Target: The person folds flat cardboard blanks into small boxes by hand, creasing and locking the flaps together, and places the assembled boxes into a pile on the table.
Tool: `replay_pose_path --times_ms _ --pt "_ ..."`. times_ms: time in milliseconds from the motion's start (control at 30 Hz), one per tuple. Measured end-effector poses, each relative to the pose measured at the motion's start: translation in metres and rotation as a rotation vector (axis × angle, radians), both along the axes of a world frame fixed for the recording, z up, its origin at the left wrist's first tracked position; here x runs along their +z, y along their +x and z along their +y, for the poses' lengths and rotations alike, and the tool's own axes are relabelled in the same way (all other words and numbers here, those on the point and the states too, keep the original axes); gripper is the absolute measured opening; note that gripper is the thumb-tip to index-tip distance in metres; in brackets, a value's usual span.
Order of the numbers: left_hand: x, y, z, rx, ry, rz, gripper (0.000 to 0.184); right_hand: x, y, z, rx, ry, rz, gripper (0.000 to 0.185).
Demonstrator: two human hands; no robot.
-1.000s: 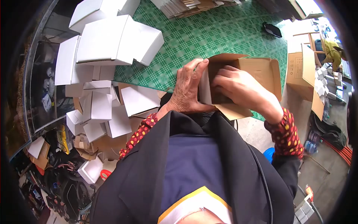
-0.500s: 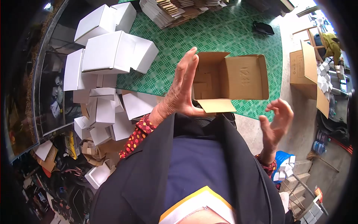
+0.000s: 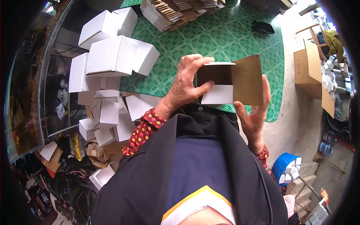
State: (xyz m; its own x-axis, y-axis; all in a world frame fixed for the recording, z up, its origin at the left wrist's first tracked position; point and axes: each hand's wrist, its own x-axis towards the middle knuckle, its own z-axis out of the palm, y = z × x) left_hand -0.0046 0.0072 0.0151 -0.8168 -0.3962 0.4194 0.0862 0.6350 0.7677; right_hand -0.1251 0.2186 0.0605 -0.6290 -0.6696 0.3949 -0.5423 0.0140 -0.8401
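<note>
A small cardboard box (image 3: 215, 77), white outside and brown inside, stands in front of my body with its opening toward me. Its two side flaps are folded inward, so a white flap (image 3: 218, 94) shows on the near side. My left hand (image 3: 187, 80) grips the box's left end, fingers at the far edge and thumb over the near flap. The brown lid (image 3: 248, 80) is still raised to the right. My right hand (image 3: 255, 116) curls around that lid, thumb at its near corner and fingers along its outer edge.
White boxes (image 3: 107, 56) are piled at left. Flat cardboard stacks (image 3: 161, 15) and a black object (image 3: 263, 27) lie on the green checked table (image 3: 180, 45). To the right are an open carton (image 3: 305, 67) with small white boxes and a blue tub (image 3: 283, 163).
My right hand has come from apart to the lid. The side flaps have been folded inward. My left hand's thumb has moved onto the near flap.
</note>
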Motion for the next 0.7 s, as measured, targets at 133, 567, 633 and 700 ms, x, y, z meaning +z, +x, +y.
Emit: replay_pose_path --times_ms 133,567,633,700 --pt "-0.009 -0.004 -0.004 -0.018 -0.132 -0.012 0.084 0.001 0.005 -0.013 0.001 0.015 0.110 0.081" --pt "-0.018 0.034 0.007 -0.055 0.240 -0.038 0.114 0.010 0.021 -0.042 0.079 0.420 0.808 0.064" --pt "-0.026 0.026 0.010 -0.085 0.223 0.003 0.118 0.010 0.023 -0.041 0.084 0.414 0.790 0.064" --pt "-0.035 0.010 0.013 -0.148 0.177 0.087 0.126 0.010 0.025 -0.043 0.086 0.393 0.758 0.064"
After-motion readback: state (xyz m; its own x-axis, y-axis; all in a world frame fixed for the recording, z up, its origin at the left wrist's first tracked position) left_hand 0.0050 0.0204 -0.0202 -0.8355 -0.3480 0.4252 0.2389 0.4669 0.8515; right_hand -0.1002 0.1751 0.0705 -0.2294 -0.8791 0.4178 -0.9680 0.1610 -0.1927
